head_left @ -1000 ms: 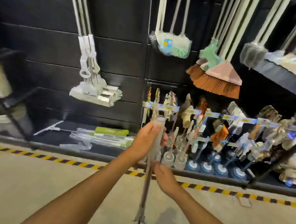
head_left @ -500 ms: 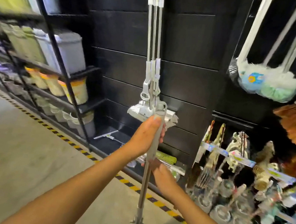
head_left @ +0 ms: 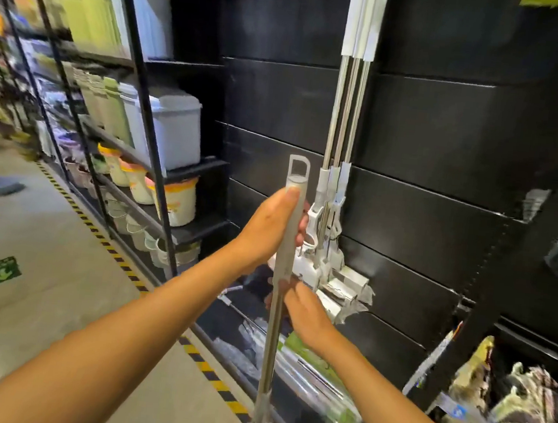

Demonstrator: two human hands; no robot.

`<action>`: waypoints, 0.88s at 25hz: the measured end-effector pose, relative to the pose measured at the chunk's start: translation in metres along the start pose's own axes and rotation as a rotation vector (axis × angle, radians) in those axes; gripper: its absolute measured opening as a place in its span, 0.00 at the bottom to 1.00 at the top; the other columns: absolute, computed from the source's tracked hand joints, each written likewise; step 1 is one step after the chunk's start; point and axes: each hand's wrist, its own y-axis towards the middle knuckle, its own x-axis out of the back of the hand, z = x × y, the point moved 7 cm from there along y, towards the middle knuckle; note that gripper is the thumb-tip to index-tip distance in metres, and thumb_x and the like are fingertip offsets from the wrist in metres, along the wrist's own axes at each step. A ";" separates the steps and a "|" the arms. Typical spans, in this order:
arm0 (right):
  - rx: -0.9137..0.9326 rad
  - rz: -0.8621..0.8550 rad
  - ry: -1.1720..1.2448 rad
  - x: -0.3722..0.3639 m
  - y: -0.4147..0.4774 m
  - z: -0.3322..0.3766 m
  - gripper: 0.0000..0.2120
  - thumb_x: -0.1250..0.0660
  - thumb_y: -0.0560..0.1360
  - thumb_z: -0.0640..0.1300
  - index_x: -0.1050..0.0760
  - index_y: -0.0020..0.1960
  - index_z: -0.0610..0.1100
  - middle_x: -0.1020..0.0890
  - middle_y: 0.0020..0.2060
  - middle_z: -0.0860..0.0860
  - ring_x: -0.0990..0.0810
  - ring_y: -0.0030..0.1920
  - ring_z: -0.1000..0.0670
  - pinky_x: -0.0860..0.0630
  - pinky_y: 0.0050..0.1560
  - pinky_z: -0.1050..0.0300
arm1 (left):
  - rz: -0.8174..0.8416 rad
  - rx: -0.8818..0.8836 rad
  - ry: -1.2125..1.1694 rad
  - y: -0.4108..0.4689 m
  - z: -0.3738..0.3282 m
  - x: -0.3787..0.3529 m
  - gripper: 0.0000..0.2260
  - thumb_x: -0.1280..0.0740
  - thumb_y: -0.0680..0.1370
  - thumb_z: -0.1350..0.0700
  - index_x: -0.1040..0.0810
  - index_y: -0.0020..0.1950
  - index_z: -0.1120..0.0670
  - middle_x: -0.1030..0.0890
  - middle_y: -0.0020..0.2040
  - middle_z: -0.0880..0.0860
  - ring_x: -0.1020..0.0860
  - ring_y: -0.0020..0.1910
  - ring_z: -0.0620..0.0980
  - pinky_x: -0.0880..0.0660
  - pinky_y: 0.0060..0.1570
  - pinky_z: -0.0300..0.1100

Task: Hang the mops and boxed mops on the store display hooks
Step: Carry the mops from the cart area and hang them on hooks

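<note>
While both hands sit on the pole, status as follows:

grip L: left hand (head_left: 271, 226) wrapped round the mop handle (head_left: 286, 246) just under its top end, thumb up along the shaft, fingers closed on it.
grip R: right hand (head_left: 305, 312) lower down, fingers curled loosely on the same shaft; how tight it is, I can't tell.
axis: handle near vertical, hang loop (head_left: 298, 168) on top, above the left thumb; mop head mostly cut off at bottom frame edge.
nearer hand: left is closest to the loop, so it likely steers; right likely lifts from below.
target: hook not in frame. Hanging mops (head_left: 340, 169) run up past the top edge, just right of and behind the loop, against the black slat wall (head_left: 451, 133).
judgement: loop has to go up well above current height, then onto a hook.
room: open wall left of the hanging mops; wire rack upright (head_left: 149, 122) further left, well apart.
below: boxed mops (head_left: 316, 370) lie on the base ledge of the display, behind the shaft.
risk: loop or shaft clipping the hanging mops' heads (head_left: 336, 279), just beside the right hand.
</note>
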 end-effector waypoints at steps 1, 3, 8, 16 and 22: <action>0.031 -0.016 -0.021 0.005 0.020 0.008 0.19 0.43 0.82 0.63 0.20 0.51 0.52 0.13 0.44 0.47 0.14 0.45 0.48 0.18 0.51 0.45 | -0.005 -0.008 -0.002 0.019 -0.003 0.007 0.19 0.47 0.88 0.44 0.26 0.53 0.57 0.24 0.38 0.53 0.24 0.33 0.48 0.22 0.42 0.48; 0.083 -0.079 -0.018 0.014 0.058 0.028 0.21 0.44 0.80 0.65 0.20 0.50 0.52 0.13 0.41 0.47 0.15 0.45 0.45 0.18 0.54 0.43 | 0.010 -0.039 -0.035 0.060 -0.011 0.022 0.20 0.47 0.87 0.42 0.25 0.53 0.57 0.23 0.37 0.53 0.23 0.33 0.48 0.21 0.43 0.49; 0.108 -0.189 0.305 0.025 0.146 0.084 0.22 0.45 0.85 0.57 0.25 0.52 0.39 0.17 0.36 0.45 0.17 0.37 0.47 0.16 0.49 0.46 | 0.129 -0.113 -0.167 0.164 -0.045 0.056 0.21 0.45 0.86 0.40 0.26 0.56 0.58 0.22 0.38 0.55 0.21 0.34 0.50 0.18 0.49 0.56; 0.155 -0.193 0.237 0.073 0.247 0.173 0.28 0.44 0.81 0.66 0.30 0.52 0.38 0.24 0.31 0.49 0.25 0.31 0.51 0.21 0.42 0.54 | 0.363 -0.229 -0.187 0.286 -0.110 0.083 0.22 0.46 0.86 0.38 0.27 0.52 0.55 0.24 0.37 0.52 0.25 0.32 0.48 0.21 0.40 0.46; 0.167 -0.159 0.172 0.094 0.282 0.237 0.26 0.44 0.78 0.66 0.31 0.52 0.42 0.25 0.33 0.49 0.25 0.34 0.49 0.21 0.49 0.49 | 0.382 -0.287 -0.163 0.340 -0.161 0.102 0.23 0.47 0.85 0.36 0.26 0.52 0.55 0.25 0.35 0.51 0.25 0.31 0.50 0.20 0.41 0.49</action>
